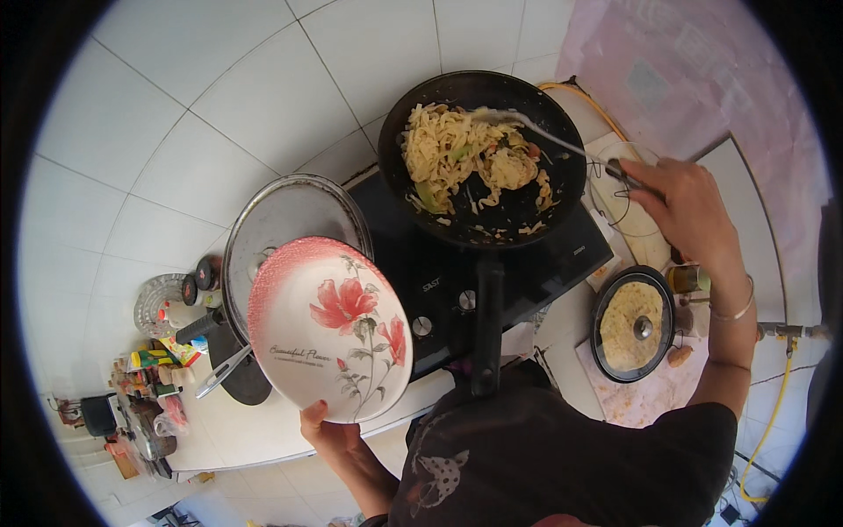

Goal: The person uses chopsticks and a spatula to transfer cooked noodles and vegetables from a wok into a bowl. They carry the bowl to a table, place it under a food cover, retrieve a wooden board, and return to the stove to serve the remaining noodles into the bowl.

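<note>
With the thumb over its rim, my left hand (329, 428) holds a white oval plate (290, 309) printed with red flowers, tilted beside the stove. Nothing lies on the plate. My right hand (681, 207) grips the dark handle of a metal spatula (560, 140). The spatula's far end is in a black frying pan (560, 191), partly hidden among cooked flat noodles (435, 135) with green pieces. Most of the noodles are heaped at the pan's left and upper side. Below the pan, its black handle (487, 316) points towards my body.
Under the pan is a black SAST gas stove (408, 277). A large metal lid (296, 204) stands behind the plate. Flatbread under a glass lid fills a dark round dish (632, 323) at right. Bottles and jars (178, 309) crowd the left counter. A yellow hose (777, 408) hangs at right.
</note>
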Available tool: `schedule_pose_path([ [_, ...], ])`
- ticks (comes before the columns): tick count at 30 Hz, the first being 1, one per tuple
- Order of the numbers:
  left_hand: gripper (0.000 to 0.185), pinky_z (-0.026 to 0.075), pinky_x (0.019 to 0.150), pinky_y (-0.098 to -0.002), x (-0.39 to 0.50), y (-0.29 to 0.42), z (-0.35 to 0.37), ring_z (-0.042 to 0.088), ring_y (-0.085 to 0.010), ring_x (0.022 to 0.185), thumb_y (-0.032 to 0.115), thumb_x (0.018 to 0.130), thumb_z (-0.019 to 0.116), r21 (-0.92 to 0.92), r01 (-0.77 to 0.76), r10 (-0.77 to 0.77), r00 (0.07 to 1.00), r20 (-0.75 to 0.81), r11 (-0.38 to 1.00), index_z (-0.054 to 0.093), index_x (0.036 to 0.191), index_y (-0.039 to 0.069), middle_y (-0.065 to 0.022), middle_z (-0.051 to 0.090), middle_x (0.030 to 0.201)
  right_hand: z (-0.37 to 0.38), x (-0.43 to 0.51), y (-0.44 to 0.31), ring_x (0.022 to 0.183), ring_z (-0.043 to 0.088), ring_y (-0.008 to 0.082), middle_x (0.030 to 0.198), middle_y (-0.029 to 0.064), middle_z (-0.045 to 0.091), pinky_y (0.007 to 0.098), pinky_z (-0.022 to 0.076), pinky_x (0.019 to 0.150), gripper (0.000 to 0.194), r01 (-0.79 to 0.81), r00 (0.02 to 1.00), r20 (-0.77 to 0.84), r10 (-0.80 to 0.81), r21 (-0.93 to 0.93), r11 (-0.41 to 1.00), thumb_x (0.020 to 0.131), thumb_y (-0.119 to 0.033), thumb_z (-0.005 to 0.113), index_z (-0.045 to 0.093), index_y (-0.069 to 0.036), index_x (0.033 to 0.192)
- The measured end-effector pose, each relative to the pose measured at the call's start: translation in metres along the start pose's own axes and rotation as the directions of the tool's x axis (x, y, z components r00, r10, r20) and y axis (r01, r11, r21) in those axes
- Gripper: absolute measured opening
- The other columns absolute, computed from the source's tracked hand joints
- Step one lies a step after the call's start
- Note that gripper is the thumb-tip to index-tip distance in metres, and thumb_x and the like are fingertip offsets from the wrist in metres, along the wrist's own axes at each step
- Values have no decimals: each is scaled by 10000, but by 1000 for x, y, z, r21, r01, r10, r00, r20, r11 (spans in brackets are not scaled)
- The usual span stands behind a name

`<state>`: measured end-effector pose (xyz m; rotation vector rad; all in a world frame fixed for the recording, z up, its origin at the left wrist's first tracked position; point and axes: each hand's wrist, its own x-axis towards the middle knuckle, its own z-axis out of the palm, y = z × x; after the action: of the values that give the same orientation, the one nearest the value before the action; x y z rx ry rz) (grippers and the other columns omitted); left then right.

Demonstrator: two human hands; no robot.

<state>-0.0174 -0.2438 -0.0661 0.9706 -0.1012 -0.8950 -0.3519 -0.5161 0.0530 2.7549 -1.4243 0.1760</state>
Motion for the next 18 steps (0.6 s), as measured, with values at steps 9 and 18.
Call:
schedule_pose_path([
  [9,694,450,898,-450,-1,0,7,531,-322,1053,146,624,612,17,5,-5,1000,4,1000,392,1258,-28,-179,519,1169,60,66,5,704,549,312,710,130,559,414,425,643,319,223,973,-2,-231,255,941,716,-103,665,651,-122,1034],
  [18,720,448,899,-452,14,-6,9,529,-325,1060,156,627,607,50,17,-18,1000,16,999,365,1278,-30,-180,509,1185,-60,-14,41,570,454,250,664,82,439,374,321,489,414,283,956,98,-277,-61,957,530,-12,719,682,-91,934],
])
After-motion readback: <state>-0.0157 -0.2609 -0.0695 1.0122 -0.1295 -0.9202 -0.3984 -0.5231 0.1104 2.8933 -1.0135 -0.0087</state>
